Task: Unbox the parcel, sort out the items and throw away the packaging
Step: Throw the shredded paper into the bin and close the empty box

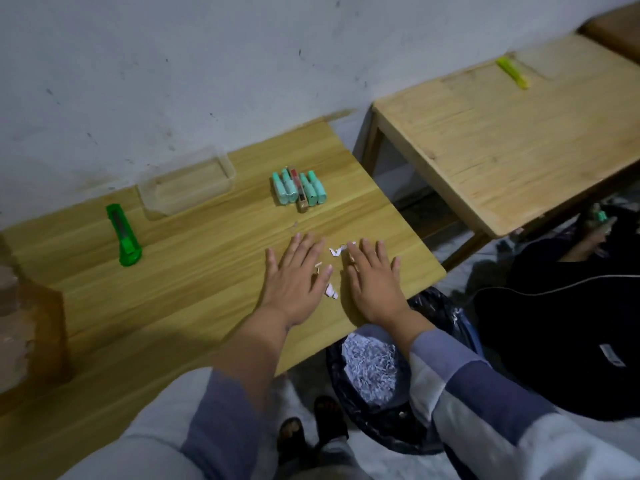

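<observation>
Lying flat on grained wooden table (194, 282), both hands flank jagged paper scraps (331, 289)

Matt wood-grain table (194, 271), paper scraps (337, 251)

Both hands lie flat, palms down and fingers spread, on the wooden table (194, 258): the left hand (296, 282) and the right hand (375, 282) side by side, with small white paper scraps (337, 251) between and partly under them. Beyond the fingers sits a tight row of teal bottles (298, 188) flanking a slim brown box (301, 194). Farther left are a clear plastic tray (187, 185) and a green box cutter (124, 235). Below the table edge, a black bin bag (391, 420) holds shredded paper (370, 368)
</observation>
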A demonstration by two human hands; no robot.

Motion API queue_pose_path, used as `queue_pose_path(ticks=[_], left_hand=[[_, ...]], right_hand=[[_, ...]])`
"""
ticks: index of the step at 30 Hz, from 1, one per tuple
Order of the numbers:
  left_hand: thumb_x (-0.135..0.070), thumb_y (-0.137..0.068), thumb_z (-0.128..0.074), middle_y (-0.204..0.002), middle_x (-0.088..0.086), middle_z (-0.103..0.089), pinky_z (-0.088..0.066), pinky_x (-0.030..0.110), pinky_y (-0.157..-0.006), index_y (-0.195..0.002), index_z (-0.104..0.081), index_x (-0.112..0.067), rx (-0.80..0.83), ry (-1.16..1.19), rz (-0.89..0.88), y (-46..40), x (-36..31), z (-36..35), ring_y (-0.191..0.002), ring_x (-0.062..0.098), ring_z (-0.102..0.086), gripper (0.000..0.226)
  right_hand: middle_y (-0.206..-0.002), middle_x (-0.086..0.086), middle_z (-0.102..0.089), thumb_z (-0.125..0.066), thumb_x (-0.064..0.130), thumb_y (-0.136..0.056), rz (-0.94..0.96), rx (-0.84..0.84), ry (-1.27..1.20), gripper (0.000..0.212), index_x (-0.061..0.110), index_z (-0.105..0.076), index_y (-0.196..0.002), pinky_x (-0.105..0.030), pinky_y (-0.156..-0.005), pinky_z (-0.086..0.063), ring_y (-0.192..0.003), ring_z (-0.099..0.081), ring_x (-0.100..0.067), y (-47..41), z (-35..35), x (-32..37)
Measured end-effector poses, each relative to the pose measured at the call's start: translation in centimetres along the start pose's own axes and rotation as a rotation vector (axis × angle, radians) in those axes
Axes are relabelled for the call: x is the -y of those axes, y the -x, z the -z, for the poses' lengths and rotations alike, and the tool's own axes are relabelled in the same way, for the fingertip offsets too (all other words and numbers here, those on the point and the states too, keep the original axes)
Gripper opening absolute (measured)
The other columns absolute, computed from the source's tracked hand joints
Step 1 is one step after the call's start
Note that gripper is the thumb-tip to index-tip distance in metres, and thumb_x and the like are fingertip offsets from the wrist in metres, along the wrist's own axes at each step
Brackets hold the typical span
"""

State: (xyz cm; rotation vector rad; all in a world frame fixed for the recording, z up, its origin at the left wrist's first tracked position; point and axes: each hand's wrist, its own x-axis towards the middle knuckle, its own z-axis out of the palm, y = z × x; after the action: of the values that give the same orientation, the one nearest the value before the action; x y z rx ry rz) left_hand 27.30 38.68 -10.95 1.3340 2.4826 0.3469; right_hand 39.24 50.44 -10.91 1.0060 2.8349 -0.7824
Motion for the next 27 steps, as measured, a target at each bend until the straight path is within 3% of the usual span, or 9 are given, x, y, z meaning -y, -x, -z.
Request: queue_pose_path(ticks=[6, 10, 16, 20, 23, 27], left_hand=[[-0.045, -0.099, -0.012, -0.160, -0.007, 0.009, 0.004, 0.057, -0.116, -0.151, 0.002, -0.023, -0.005, -0.140, 0.146, 0.9, 4.1, 0.5, -0.146, 0.011, 0.014, 0.058], [-0.042, -0.099, -0.011, -0.159, -0.007, 0.012, 0.003, 0.056, -0.117, -0.151, 0.005, -0.022, -0.025, -0.202, 0.116, 1.5, 5.0, -0.2, -0.146, 0.011, 0.015, 0.058], [-0.044, -0.098, -0.010, -0.160, -0.009, 0.010, 0.004, 0.053, -0.117, -0.151, 0.004, -0.023, -0.069, -0.206, 0.118, 1.4, 5.2, -0.6, -0.146, 0.010, 0.015, 0.058], [-0.044, -0.098, -0.011, -0.160, -0.008, 0.009, 0.002, 0.055, -0.117, -0.151, 0.003, -0.023, -0.069, -0.208, 0.120, 1.4, 5.1, -0.5, -0.146, 0.011, 0.013, 0.059], [-0.043, -0.097, -0.012, -0.160, -0.007, 0.009, 0.000, 0.056, -0.117, -0.151, 0.002, -0.022, -0.064, -0.212, 0.124, 1.5, 5.1, -0.5, -0.146, 0.011, 0.012, 0.059], [-0.043, -0.098, -0.013, -0.160, -0.007, 0.008, 0.000, 0.056, -0.116, -0.151, 0.001, -0.021, -0.060, -0.206, 0.116, 1.3, 5.0, -0.3, -0.147, 0.012, 0.011, 0.060]], right_hand=[[-0.160, -0.009, 0.007, -0.015, 0.069, -0.083, 0.086, 0.035, 0.168, 0.078, 0.028, -0.008, -0.150, -0.054, -0.115, 0.007, -0.146, 0.012, -0.033, -0.8, -1.8, 2.7], [-0.161, -0.008, 0.006, -0.028, 0.053, -0.096, 0.120, 0.015, 0.212, 0.064, 0.026, -0.009, -0.151, -0.054, -0.116, 0.003, -0.147, 0.010, -0.031, -3.0, -2.7, 4.1], [-0.159, 0.003, -0.018, -0.027, 0.033, -0.100, 0.303, 0.018, 0.247, 0.047, 0.027, -0.027, -0.146, -0.055, -0.116, -0.003, -0.148, -0.006, -0.021, -7.0, -2.0, 6.1], [-0.154, 0.003, -0.031, -0.028, 0.033, -0.100, 0.302, 0.016, 0.268, 0.044, 0.024, -0.037, -0.142, -0.054, -0.117, -0.005, -0.146, -0.018, -0.021, -6.6, -1.6, 5.8], [-0.150, -0.002, -0.038, -0.032, 0.034, -0.099, 0.290, -0.003, 0.219, 0.044, 0.020, -0.044, -0.139, -0.047, -0.117, -0.018, -0.143, -0.025, -0.024, -4.9, -1.0, 4.3], [-0.150, -0.008, -0.037, -0.032, 0.040, -0.088, 0.320, 0.063, 0.205, 0.056, 0.019, -0.043, -0.139, -0.040, -0.117, -0.021, -0.142, -0.024, -0.028, -1.9, -0.4, 3.4]])
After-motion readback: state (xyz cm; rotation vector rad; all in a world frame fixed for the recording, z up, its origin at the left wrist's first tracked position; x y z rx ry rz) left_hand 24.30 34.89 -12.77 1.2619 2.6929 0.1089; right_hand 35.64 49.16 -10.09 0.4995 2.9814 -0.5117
